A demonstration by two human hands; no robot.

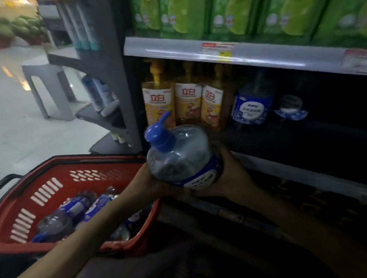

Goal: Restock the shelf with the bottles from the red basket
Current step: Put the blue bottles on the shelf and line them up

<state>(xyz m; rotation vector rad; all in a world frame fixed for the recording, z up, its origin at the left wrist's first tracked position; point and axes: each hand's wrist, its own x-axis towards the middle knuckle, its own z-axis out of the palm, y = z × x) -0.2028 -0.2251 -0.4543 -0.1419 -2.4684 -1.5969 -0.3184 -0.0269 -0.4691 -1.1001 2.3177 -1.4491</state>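
The left hand point(148, 181) and the right hand point(232, 176) both grip the tilted blue-capped bottle point(179, 155) above the red basket point(61, 165), so the transfer to the shelf point(295, 171) appears under way, and the next move calls for standing it upright beside the blue-labelled bottle point(250, 108).

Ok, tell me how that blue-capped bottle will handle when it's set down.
Likely heavy for its size: the left hand and right hand both grip the bottle. Its clear plastic looks smooth, so possibly slippery. The round body would probably roll if laid sideways.
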